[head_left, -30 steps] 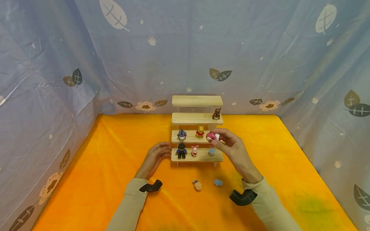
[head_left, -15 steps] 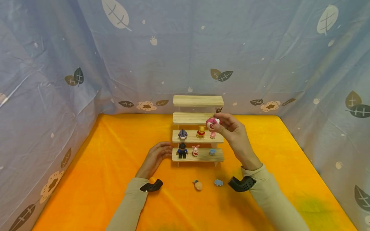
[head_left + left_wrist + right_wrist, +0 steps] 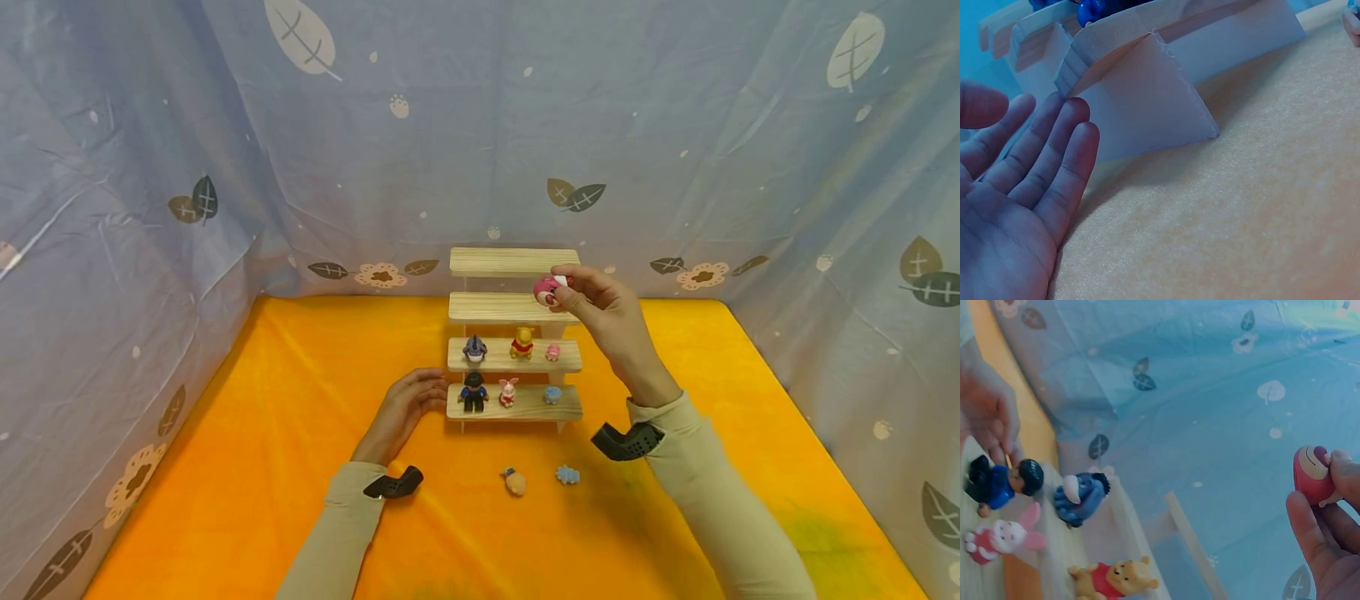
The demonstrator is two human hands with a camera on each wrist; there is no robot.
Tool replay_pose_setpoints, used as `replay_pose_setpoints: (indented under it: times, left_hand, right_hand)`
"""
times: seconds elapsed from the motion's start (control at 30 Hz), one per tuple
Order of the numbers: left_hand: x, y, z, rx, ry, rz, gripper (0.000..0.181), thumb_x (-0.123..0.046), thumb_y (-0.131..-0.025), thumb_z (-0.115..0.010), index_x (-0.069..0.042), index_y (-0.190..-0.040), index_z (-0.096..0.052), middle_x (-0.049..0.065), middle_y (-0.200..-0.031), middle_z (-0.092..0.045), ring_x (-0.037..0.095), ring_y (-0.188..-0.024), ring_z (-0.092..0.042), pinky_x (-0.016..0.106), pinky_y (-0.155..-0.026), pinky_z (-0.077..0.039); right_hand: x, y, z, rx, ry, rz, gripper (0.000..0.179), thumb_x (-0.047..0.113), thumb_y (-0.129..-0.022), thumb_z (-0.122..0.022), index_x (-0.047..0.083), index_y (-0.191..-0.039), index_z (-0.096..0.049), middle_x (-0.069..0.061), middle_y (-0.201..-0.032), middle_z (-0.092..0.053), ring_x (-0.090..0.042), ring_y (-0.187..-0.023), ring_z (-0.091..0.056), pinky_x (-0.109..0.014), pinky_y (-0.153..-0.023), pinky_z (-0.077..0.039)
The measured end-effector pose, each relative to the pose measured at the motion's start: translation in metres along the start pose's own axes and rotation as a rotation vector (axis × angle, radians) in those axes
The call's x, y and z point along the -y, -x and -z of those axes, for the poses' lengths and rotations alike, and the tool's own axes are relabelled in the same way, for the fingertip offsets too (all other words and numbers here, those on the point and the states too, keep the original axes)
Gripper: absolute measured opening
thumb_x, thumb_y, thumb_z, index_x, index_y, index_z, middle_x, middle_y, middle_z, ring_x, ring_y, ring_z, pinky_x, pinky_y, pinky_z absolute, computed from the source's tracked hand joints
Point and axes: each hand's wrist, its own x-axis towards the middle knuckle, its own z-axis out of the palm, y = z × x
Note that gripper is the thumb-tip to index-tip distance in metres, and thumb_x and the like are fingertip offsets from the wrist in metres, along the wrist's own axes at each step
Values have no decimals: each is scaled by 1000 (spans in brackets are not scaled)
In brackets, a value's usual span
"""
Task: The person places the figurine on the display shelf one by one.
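My right hand (image 3: 615, 329) pinches a pink bear figurine (image 3: 550, 290) between thumb and fingers, in front of the right end of the stepped wooden shelf (image 3: 487, 307). The right wrist view shows the bear's pink-and-cream face (image 3: 1313, 465) at the fingertips. My left hand (image 3: 403, 414) lies beside the left end of the lowest step; in the left wrist view its extended fingers (image 3: 1066, 150) are right at the board's corner. A donkey (image 3: 474, 349), a yellow bear in red (image 3: 522, 343) and a small pink figure (image 3: 552, 352) occupy the step above.
On the lowest step stand a black-haired toy person (image 3: 473, 392), a pink piglet (image 3: 507, 392) and a light-blue figure (image 3: 552, 395). A beige figurine (image 3: 514, 482) and another light-blue one (image 3: 567, 475) lie on the orange cloth (image 3: 450, 533). Patterned curtains (image 3: 480, 125) surround the back and sides.
My right hand has raised the pink bear from the second-lowest step toward the upper steps. It now hides the brown figurine seen earlier. My left hand stays at the shelf's left end.
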Motion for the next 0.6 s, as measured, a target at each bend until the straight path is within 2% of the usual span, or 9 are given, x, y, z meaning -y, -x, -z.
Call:
replay_pose_setpoints:
  times: [0.23,0.47,0.53,0.6]
  left_hand:
    - [-1,0,-1,7,-2,-3,45,-22,-108,-48,9,-140,-46,2,-114,-66,14,-97,-67,28,-91,-57]
    - [-2,1,-1,3,-3,5,47,-21,-108,-47,11,-142,-43,2,-114,-65,13,-96,-67,27,-90,-57]
    - [-2,1,-1,2,-6,8,47,-22,-109,-47,11,-143,-43,2,-114,-65,13,-96,-67,27,-91,-57]
    - [-2,1,-1,3,-9,9,48,-22,-108,-47,11,-143,-43,2,-114,-65,13,-97,-67,27,-91,-57]
  right_hand:
    - [7,-14,1,9,37,17,34,14,-101,-62,1,-133,-62,6,-101,-67,-10,-86,-64,-20,-79,-57]
    - [10,-28,3,3,147,63,35,11,-101,-62,-3,-133,-62,13,-104,-68,-5,-91,-64,-14,-79,-53]
    - [11,-31,3,7,181,68,35,11,-102,-61,-2,-134,-62,10,-110,-68,-3,-93,-63,-14,-80,-52]
    - [11,-34,4,14,208,68,35,10,-102,-60,-2,-135,-61,1,-116,-69,-2,-94,-63,-14,-79,-52]
